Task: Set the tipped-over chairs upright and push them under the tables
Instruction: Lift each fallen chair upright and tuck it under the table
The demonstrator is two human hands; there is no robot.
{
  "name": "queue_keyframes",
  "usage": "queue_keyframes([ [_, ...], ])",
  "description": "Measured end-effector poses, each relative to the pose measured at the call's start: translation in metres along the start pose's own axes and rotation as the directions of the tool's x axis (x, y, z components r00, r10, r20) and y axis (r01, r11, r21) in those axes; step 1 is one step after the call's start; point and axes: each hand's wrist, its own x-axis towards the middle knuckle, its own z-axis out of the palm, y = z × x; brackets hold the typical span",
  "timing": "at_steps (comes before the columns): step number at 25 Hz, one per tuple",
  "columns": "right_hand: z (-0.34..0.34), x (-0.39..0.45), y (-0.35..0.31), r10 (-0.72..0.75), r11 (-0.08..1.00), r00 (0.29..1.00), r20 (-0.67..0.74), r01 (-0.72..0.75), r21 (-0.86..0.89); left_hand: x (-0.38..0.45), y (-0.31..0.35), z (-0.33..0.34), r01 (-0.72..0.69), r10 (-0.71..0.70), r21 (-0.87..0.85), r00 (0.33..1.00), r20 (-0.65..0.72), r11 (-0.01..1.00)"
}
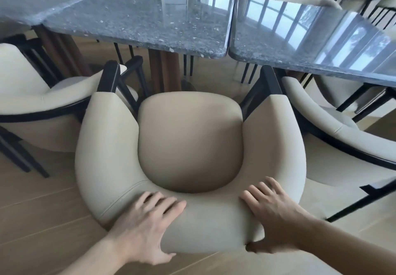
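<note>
A beige upholstered armchair [188,142] with a curved backrest and black frame stands upright right in front of me, its seat facing the dark speckled stone tables [150,24]. Its front legs and arm ends are near the table edge, with the seat outside the tabletop. My left hand [143,229] grips the top of the backrest at its left, fingers over the top and thumb down the back. My right hand [276,217] holds the backrest at its right in the same way.
A similar beige chair [36,103] stands at the left and another [342,142] at the right, both close to the middle chair's arms. A second stone table [310,45] adjoins at the right. More chairs line the far side. The floor is light wood.
</note>
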Motion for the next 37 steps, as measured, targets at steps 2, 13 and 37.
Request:
queue_keyframes([
  [2,-0.022,0.017,0.018,0.032,0.987,0.992,0.121,-0.05,0.154,0.001,0.003,-0.001,0.025,-0.026,0.022,1.0,0.01,0.999],
  [13,-0.02,0.078,0.124,0.854,-0.264,0.343,0.391,-0.364,0.893,0.031,-0.017,-0.021,0.054,-0.06,0.068,0.995,0.081,0.996],
  [37,-0.025,0.075,0.135,0.783,-0.26,0.406,0.47,-0.474,0.841,0.072,-0.075,-0.04,0.018,-0.026,0.035,0.966,0.256,0.999],
])
